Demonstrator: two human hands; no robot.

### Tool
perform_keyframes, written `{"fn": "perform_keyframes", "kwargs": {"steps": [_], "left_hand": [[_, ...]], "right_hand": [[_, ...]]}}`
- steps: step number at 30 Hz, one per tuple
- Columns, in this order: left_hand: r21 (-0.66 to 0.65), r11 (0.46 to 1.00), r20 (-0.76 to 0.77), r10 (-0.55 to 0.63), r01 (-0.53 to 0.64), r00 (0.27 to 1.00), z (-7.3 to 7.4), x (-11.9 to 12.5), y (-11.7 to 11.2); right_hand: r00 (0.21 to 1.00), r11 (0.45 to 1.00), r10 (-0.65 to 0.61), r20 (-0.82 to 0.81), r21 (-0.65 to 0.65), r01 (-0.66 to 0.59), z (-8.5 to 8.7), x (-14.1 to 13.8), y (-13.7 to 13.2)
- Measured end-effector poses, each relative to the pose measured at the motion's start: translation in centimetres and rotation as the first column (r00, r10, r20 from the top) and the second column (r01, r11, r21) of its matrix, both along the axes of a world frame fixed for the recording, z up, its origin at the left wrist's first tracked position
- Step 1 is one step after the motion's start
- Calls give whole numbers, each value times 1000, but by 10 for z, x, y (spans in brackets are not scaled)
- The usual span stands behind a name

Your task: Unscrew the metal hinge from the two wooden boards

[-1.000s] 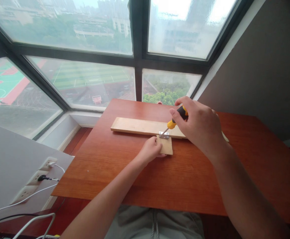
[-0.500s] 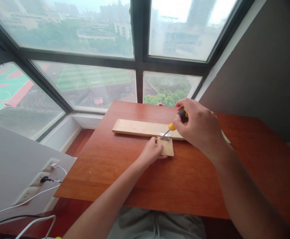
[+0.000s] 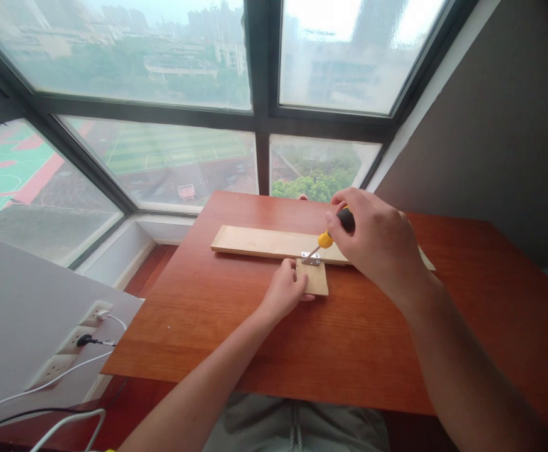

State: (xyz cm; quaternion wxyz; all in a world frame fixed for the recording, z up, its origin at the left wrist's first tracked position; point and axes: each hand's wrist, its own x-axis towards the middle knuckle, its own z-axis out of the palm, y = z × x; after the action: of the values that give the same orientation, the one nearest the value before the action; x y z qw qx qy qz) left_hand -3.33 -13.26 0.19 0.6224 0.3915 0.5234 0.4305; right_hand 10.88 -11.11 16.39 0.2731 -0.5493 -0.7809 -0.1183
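Observation:
My right hand (image 3: pixel 372 235) is closed around the black and yellow handle of a screwdriver (image 3: pixel 325 239), which slants down to the left. Its tip meets a small silver metal hinge (image 3: pixel 311 258). The hinge spans the joint between a long pale wooden board (image 3: pixel 259 242) and a small square wooden piece (image 3: pixel 317 279). Gripping that small piece by its left side is my left hand (image 3: pixel 287 289), thumb on top and fingers partly underneath. My right hand covers part of the long board, whose far end shows again beyond my wrist.
The boards lie on a reddish-brown wooden table (image 3: pixel 198 314) up against large windows (image 3: pixel 174 150). Sockets (image 3: pixel 73 339) with plugged-in cables sit on the low white wall at left. A grey sloping wall (image 3: pixel 481 125) rises at right.
My right thumb and fingers have shifted slightly on the screwdriver handle. The tip stays on the hinge, and my left hand keeps its hold on the small wooden piece.

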Motion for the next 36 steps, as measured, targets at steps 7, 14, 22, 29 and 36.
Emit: {"fn": "perform_keyframes", "kwargs": {"steps": [7,14,22,29,36], "left_hand": [[36,999,-52,23,-21,998,2,1,-1],[104,994,-186,-1,20,983,3,-3,-1],[141,989,-133,-26,45,991,-2,-5,1],[177,982,-153,-32,59,988,-1,-6,0],[181,979,-188,-61,96,980,3,-7,-2]], "right_hand": [[997,998,61,-37,-22,-61,4,-2,-2],[999,999,33,-16,-14,-33,2,-1,-1],[991,992,99,-95,-68,-106,4,-2,-4],[999,998,-23,-33,-64,21,4,-2,-2],[996,996,56,-69,-66,-60,4,-1,-3]]}}
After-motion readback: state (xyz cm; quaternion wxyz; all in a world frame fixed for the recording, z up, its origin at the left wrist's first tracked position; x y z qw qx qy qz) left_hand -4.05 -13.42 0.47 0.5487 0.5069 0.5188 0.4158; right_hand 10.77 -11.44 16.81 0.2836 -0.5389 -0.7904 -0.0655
